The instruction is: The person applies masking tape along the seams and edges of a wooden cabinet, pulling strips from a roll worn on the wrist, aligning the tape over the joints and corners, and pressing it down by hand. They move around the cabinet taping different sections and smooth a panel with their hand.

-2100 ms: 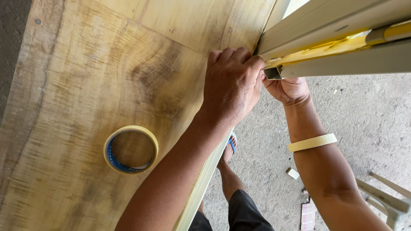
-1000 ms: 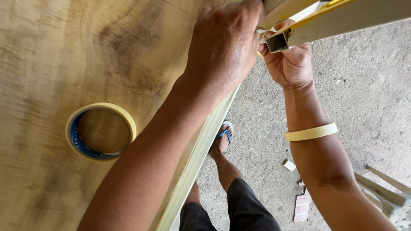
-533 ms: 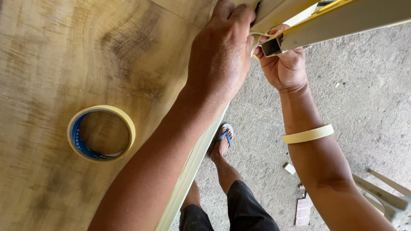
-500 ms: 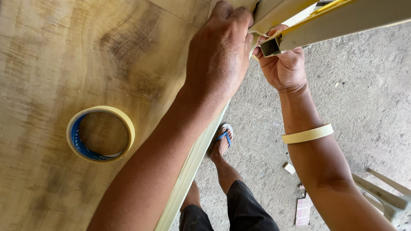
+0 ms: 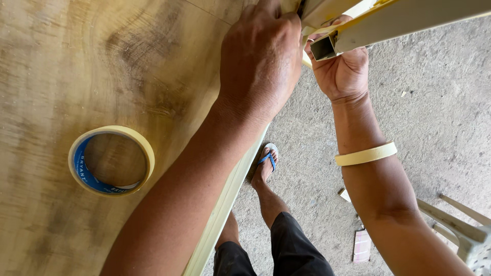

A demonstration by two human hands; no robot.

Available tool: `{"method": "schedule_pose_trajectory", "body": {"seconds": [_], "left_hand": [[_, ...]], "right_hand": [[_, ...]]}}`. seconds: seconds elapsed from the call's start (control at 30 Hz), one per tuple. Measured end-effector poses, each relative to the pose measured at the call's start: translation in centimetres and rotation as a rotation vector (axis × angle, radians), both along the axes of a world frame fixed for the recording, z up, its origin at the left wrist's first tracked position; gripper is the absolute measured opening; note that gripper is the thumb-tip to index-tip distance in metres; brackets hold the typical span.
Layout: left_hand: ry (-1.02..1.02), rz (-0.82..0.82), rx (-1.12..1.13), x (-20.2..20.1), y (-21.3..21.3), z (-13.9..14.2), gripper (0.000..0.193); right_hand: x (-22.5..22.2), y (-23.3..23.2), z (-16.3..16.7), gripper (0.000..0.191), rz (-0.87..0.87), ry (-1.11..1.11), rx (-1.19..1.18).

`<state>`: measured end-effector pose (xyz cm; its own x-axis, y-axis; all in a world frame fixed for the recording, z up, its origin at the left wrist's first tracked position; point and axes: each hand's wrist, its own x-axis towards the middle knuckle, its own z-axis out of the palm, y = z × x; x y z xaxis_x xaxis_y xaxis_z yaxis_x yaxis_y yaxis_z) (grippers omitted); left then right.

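My left hand (image 5: 261, 56) lies knuckles-up on the edge of the plywood table (image 5: 76, 61). Its fingers curl down at the end of a pale upper bar (image 5: 327, 7), and the fingertips are hidden. My right hand (image 5: 340, 71) grips a pale hollow square tube (image 5: 409, 23) from below, just behind its open end (image 5: 324, 47). A bit of yellowish tape (image 5: 307, 59) shows between the two hands. A loop of the same tape (image 5: 365, 154) circles my right forearm.
A roll of masking tape (image 5: 111, 159) with a blue inner core lies flat on the table to the left of my arm. Below the table edge is a concrete floor (image 5: 434, 102), my sandalled foot (image 5: 266, 166), paper scraps (image 5: 362, 245) and a pale chair frame (image 5: 460, 230).
The view has tilted, so both hands now sit higher in the frame and the tube's open end faces me. The hands stay at the tube end; the tape roll has not moved on the table.
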<state>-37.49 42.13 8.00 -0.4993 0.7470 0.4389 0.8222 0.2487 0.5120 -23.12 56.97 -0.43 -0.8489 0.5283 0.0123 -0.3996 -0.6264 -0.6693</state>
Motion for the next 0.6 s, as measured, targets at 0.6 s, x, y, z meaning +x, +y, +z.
{"method": "schedule_pose_trajectory", "body": {"seconds": [0.6], "left_hand": [[0.051, 0.252, -0.062, 2.8, 0.7, 1.4, 0.015]], "right_hand": [[-2.3, -2.9, 6.8, 0.015, -0.082, -0.069, -0.027]]}}
